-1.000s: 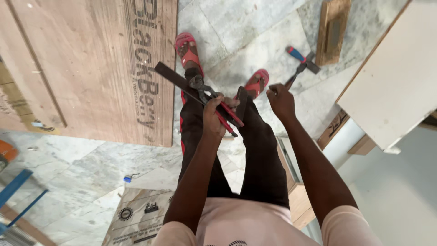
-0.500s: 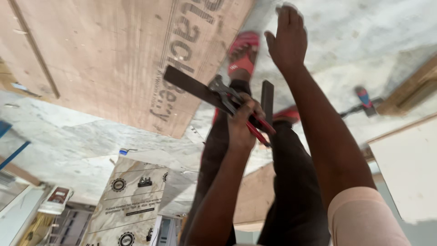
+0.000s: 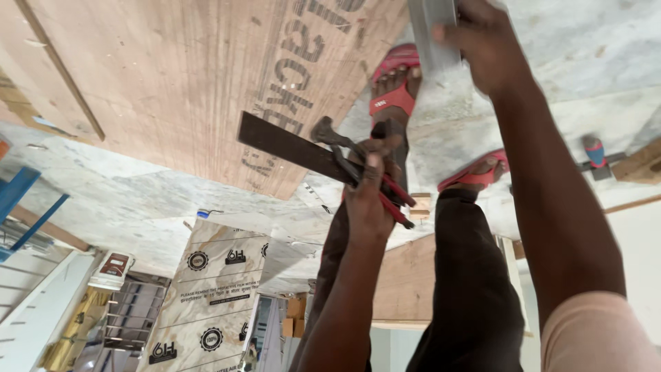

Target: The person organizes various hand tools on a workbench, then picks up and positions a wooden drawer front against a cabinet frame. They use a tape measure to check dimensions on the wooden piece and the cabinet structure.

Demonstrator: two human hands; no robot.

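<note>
My left hand (image 3: 368,200) is closed around two tools at once: a flat dark metal square blade (image 3: 282,143) that sticks out to the left, and red-handled pincers (image 3: 330,134). It hovers over my legs and the foot in a red sandal (image 3: 389,83). At the top edge, my right hand (image 3: 482,48) is stretched out and grips a pale grey metal bar (image 3: 430,27), most of which is cut off by the frame.
A large plywood sheet (image 3: 172,83) lies on the marble floor (image 3: 537,89) to the left. A hammer with a red and blue handle (image 3: 595,155) lies at right beside a wood piece (image 3: 640,165). A printed cardboard package (image 3: 213,289) and a blue frame (image 3: 21,193) sit lower left.
My right hand has gone from the hammer on the floor, through an open raised reach, to gripping the grey bar. The left hand kept hold of its tools while the view tilted.
</note>
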